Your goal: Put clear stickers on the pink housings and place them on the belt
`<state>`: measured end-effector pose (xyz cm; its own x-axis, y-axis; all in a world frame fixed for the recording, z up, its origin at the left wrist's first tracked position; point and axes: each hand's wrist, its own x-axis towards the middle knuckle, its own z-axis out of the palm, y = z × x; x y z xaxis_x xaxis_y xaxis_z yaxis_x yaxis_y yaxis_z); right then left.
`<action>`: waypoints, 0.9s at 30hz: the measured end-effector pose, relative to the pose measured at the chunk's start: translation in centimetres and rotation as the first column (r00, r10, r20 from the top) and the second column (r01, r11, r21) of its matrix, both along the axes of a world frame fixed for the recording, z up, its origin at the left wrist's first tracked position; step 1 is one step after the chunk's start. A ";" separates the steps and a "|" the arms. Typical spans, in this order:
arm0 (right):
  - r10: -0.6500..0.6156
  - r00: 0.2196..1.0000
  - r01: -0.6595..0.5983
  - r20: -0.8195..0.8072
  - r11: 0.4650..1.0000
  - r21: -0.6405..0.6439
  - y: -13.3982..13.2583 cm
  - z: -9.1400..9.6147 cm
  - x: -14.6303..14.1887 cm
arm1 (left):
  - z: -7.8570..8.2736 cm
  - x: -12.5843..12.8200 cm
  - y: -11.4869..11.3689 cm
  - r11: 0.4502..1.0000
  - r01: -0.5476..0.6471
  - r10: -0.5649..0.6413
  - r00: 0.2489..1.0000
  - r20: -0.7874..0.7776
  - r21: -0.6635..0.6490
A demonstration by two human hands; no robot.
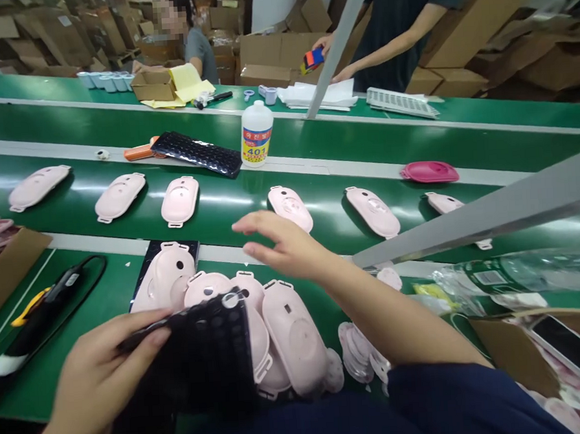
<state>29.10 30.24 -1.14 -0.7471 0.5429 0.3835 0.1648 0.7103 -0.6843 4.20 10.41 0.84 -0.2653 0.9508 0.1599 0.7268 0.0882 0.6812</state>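
Note:
My left hand [103,359] pinches the edge of a black sheet with round bumps [204,354], held tilted at the lower left. A small whitish disc [231,299] sits at the sheet's upper corner. Partly hidden behind the sheet is a pile of pale pink plastic shells [299,333] with strap loops at their ends. My right hand [284,243] hovers over the near belt edge, fingers apart and holding nothing. Just beyond it a pale pink shell [290,207] lies on the green belt [231,207].
A white bottle labelled 401 [257,134] stands beside a black bumpy sheet [196,152]. At left lies a black corded tool [56,313]. A grey post [488,206] crosses the right side, above a clear plastic bottle [531,272]. Two people work across the belt.

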 end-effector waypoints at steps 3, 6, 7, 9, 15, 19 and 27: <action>0.236 0.969 -0.237 -0.070 0.971 -0.012 -3.7 2.4 -0.8 | -0.2 0.9 1.5 0.993 0.106 -0.108 0.993 0.049 0.043; 0.234 0.972 -0.234 -0.012 0.972 -0.013 -5.6 3.4 -0.6 | -0.3 1.8 1.8 0.988 0.144 -0.146 0.988 0.042 0.051; 0.201 0.980 -0.201 0.008 0.980 0.000 -6.0 3.5 -0.4 | -0.2 2.1 1.7 0.987 0.152 -0.154 0.987 0.035 0.058; 0.129 0.991 -0.130 0.039 0.991 0.042 -6.7 3.5 0.0 | -0.1 2.5 1.3 0.982 0.171 -0.173 0.985 0.020 0.076; 0.049 0.995 -0.080 0.087 0.912 0.402 -8.5 4.1 1.2 | -0.3 2.2 0.6 0.987 0.159 -0.156 0.982 0.104 -0.016; 0.219 0.975 -0.181 -0.021 0.855 0.485 -7.6 4.2 1.1 | -1.0 1.0 0.6 0.991 0.066 -0.039 0.973 0.228 -0.115; -0.230 0.962 0.246 0.150 0.965 -0.096 -3.9 1.4 1.9 | -1.8 -2.3 -1.9 0.996 -0.080 0.086 0.980 0.178 -0.038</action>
<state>30.95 26.32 0.27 -0.6321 0.7450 0.2132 0.4167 0.5588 -0.7170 1.88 8.55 -1.00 -0.3651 0.9281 0.0736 0.5828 0.1661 0.7955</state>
